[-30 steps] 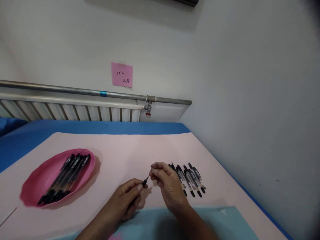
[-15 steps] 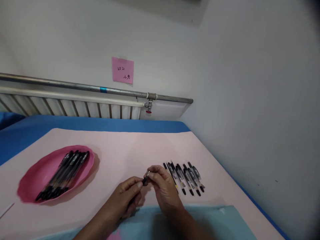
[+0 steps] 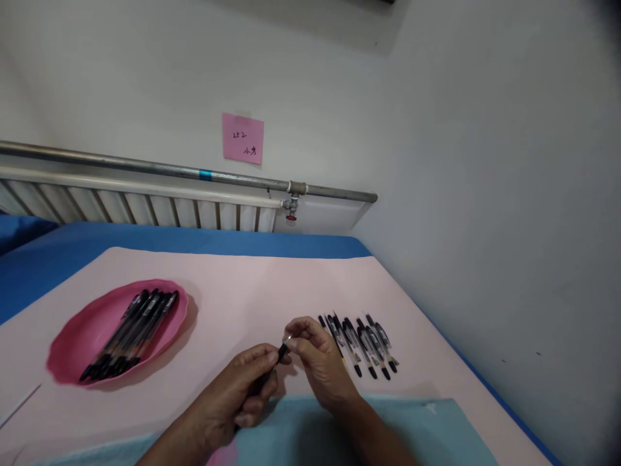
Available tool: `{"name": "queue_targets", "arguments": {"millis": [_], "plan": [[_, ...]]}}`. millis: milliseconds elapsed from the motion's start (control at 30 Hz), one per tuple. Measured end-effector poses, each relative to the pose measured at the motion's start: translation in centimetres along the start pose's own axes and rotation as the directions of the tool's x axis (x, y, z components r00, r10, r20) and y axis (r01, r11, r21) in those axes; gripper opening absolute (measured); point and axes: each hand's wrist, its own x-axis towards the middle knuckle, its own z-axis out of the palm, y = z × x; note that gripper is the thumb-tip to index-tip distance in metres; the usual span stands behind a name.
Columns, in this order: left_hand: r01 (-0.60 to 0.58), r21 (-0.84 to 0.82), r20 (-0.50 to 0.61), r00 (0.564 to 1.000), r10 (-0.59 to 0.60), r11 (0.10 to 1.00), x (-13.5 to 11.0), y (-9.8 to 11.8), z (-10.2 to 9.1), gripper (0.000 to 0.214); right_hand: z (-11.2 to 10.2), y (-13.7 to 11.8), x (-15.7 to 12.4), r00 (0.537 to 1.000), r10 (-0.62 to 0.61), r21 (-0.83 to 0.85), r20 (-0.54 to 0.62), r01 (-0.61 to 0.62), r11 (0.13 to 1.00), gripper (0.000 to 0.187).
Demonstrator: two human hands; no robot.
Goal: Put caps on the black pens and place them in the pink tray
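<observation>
Pinching a slim black pen at its end, both hands together

The left hand (image 3: 255, 375) is clamped around the black pen (image 3: 283, 352), thumb pressed along it and fingers curled beneath. The thumb and forefinger of the right hand (image 3: 317, 362) close on a small shiny piece (image 3: 290, 337) at the pen's upper end; whether that piece is seated on the pen or just touching it, I cannot tell.

The pen is held in front of the body, between the hands. Its long axis runs on a slant: the exposed end points up, away and to the right, toward the right fingertips, while the rest runs back down to the left through the palm, mostly hidden.

It should be light and stiff, and its barrel probably smooth enough to slip or roll under loose fingers. The firm hold belongs on the thicker black part near the end; the shiny piece looks tiny and easily dropped, best taken by fingertips. A fine point, if there is one, would be the fragile part.

Just right of the right hand lies a row of pen parts (image 3: 374, 349), roughly parallel. Farther left, assembled-looking pens (image 3: 130, 333) lean in a pink bowl (image 3: 65, 343) on a pale pink sheet (image 3: 233, 291).
</observation>
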Motion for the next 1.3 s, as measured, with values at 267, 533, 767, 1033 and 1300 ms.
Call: {"name": "queue_targets", "arguments": {"millis": [267,533,767,1033,1300], "plan": [[-0.064,0.133,-0.063,0.995,0.073,0.989,0.08,-0.24,-0.31,0.027,-0.15,-0.01,0.08,0.994,0.108,0.02,0.031,-0.108,0.994,0.015],[-0.081,0.176,-0.089,0.991,0.098,0.981,0.27,0.04,-0.05,0.029,0.04,0.56,-0.18,0.997,0.077,-0.101,-0.006,-0.077,0.992,0.013],[-0.072,0.184,-0.096,0.991,0.091,0.98,0.42,-0.25,-0.3,0.033,0.11,0.42,-0.26,0.998,0.057,-0.15,0.014,-0.054,0.987,0.018],[-0.077,0.198,-0.101,0.99,0.098,0.977,0.36,-0.19,-0.2,0.033,-0.1,0.16,-0.29,0.996,0.077,-0.138,0.033,-0.072,0.988,0.019],[-0.097,0.195,-0.094,0.989,0.118,0.976,0.46,-0.2,-0.24,0.033,0.04,0.2,-0.36,0.996,0.086,-0.122,0.032,-0.082,0.989,0.02]]}}
